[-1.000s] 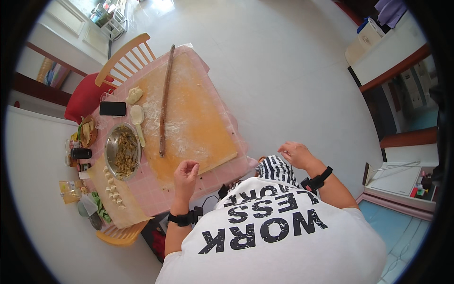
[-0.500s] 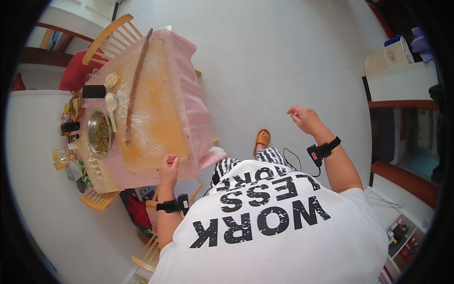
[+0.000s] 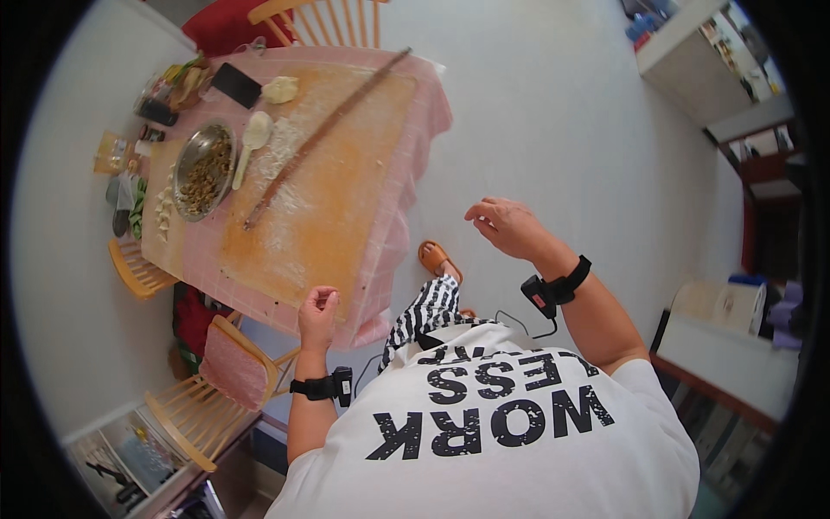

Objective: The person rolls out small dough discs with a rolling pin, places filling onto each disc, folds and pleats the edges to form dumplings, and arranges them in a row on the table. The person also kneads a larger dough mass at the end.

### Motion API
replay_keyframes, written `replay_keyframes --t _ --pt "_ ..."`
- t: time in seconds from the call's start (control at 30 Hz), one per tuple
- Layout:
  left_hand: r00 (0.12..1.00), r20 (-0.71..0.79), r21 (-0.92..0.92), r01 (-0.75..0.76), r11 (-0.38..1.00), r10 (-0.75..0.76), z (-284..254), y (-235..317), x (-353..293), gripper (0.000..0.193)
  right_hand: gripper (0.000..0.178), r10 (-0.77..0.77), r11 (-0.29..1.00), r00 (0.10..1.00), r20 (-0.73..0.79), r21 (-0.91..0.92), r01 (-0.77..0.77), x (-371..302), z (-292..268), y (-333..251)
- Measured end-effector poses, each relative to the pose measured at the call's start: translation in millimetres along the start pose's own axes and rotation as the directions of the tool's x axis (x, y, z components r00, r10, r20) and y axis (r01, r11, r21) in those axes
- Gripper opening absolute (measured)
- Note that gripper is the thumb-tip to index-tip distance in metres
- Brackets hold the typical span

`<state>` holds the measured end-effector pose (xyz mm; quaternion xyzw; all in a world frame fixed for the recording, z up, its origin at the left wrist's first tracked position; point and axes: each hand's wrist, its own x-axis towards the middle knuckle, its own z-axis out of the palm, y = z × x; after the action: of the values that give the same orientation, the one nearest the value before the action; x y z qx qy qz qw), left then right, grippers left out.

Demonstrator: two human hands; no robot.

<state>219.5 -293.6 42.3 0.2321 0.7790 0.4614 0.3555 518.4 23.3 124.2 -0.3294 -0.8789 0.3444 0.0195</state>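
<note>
My left hand [image 3: 317, 317] is in the air by the near edge of the board, its fingers curled in and nothing visible in them. Out over the floor, my right hand [image 3: 508, 227] holds nothing; its fingers bend loosely, with the thumb apart. A floury wooden board [image 3: 333, 221] covers much of the table. Across it lies a long, dark rolling pin [image 3: 324, 138] at a slant. Left of the board are a metal bowl [image 3: 183, 164] of chopped filling [image 3: 207, 177] and a white scoop [image 3: 257, 130] with something pale in it. A lump of dough [image 3: 279, 90] sits at the board's far left.
A pink checked cloth [image 3: 399, 203] drapes over the table's right side. Small pale dough pieces [image 3: 164, 210] lie left of the bowl, near jars and greens [image 3: 138, 208]. Wooden chairs [image 3: 333, 22] stand at the far side and at the lower left [image 3: 186, 424]. White cabinets line the right.
My view has turned, so the table now sits further right and slanted. My right hand has come inward and its fingers have loosened. My left hand stays by the board's near edge.
</note>
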Motion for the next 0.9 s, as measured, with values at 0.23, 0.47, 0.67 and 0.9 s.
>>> replay_keyframes --t 0.23,0.47,0.67,0.9 --pt "0.987 -0.15 -0.076 0.05 0.996 -0.061 21.0 39.0 46.3 0.011 0.018 -0.161 0.984 0.971 0.174 -0.048 0.172 145.6 -30.9 -34.4" --pt "0.9 -0.388 -0.068 0.187 0.98 -0.199 16.7 43.4 11.2 0.011 0.031 -0.426 0.886 0.881 0.208 -0.102 0.452 347.1 -17.2 -93.1" --pt "0.7 -0.592 -0.322 0.25 0.913 -0.4 58.2 55.7 -19.8 0.012 0.055 -0.578 0.768 0.797 0.176 -0.214 0.604 499.8 39.8 -151.0" --pt "0.502 -0.647 -0.496 0.295 0.817 -0.574 127.0 109.9 0.8 0.013 0.059 -0.597 0.708 0.733 0.327 -0.216 0.673 570.1 77.8 -141.2"
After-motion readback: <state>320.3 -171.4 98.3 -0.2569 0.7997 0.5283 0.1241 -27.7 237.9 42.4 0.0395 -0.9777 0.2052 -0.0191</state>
